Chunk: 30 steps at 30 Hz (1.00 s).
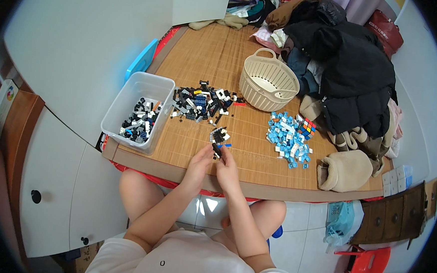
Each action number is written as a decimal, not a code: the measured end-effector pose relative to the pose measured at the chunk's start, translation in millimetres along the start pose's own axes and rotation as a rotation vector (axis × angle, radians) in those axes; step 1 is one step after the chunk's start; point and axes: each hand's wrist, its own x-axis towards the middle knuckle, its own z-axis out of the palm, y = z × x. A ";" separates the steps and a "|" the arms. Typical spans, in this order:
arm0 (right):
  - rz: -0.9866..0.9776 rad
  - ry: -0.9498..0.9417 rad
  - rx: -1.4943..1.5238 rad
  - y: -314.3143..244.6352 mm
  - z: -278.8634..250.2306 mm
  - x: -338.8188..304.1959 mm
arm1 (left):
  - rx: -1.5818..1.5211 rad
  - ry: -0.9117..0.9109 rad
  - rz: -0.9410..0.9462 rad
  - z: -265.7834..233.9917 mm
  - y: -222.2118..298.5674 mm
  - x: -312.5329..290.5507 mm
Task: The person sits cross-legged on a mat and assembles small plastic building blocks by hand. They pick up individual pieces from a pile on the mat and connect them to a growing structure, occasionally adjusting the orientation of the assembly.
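Observation:
My left hand (198, 166) and my right hand (228, 171) meet near the front edge of the mat-covered surface. Their fingertips close from both sides on a small black toy-brick piece (216, 150), partly hidden by the fingers. Just beyond the fingertips lies a small cluster of black and white bricks (220, 135), with a blue piece (225, 145) beside it. Farther away spreads a pile of mixed black, grey and white bricks (200, 103). To the left, a clear plastic box (162, 90) holds more such bricks at its bottom.
A beige basket (266, 97) stands behind the piles. On the right lie blue and white keycap-like pieces (288, 138) and a puzzle cube (306, 128). Dark clothes (352, 79) are heaped at the back right, a beige fleece roll (345, 170) nearer. A blue lid (142, 60) leans by the cabinet.

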 end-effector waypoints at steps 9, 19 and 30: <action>0.026 0.060 0.142 -7.5 11.6 -3.5 | -0.170 0.065 0.030 14.7 -11.8 3.0; -0.067 0.107 0.249 -3.0 20.9 -14.5 | -0.194 0.026 0.122 15.4 -13.2 -4.6; -0.129 0.106 0.367 -17.9 28.6 -24.7 | -0.212 0.010 0.166 25.4 6.0 -20.0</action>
